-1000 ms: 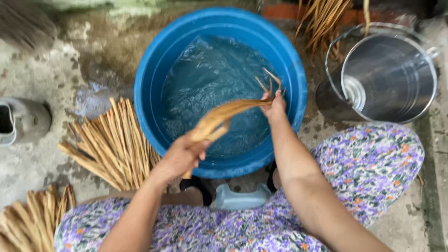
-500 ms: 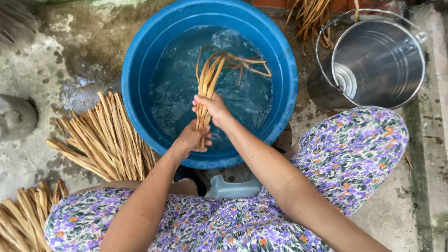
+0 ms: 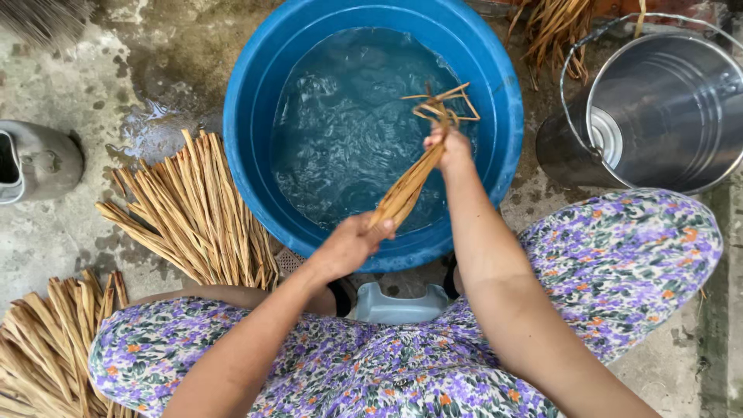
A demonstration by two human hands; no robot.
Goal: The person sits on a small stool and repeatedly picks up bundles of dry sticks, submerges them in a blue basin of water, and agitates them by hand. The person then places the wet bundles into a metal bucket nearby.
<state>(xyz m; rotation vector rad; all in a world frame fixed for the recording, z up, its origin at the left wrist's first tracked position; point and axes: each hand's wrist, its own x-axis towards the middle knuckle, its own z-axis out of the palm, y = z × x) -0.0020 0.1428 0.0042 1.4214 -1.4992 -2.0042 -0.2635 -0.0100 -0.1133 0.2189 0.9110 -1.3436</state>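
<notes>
- Your left hand point(image 3: 347, 246) sits low and near your body, fingers curled tight in a fist-like grip, thumb on top.
- Left forearm runs up from the lower left, wrist straight.
- Your right hand point(image 3: 449, 147) reaches farther out, fingers pinched closed, knuckles facing up.
- Right forearm stretches long from the lower right, elbow nearly straight.
- The two hands are held apart, left below right.

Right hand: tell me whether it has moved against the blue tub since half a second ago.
Yes. The right hand has shifted from near the tub's middle toward its right rim, carrying the far end of the strip bundle; the left hand holds the near end.
</notes>
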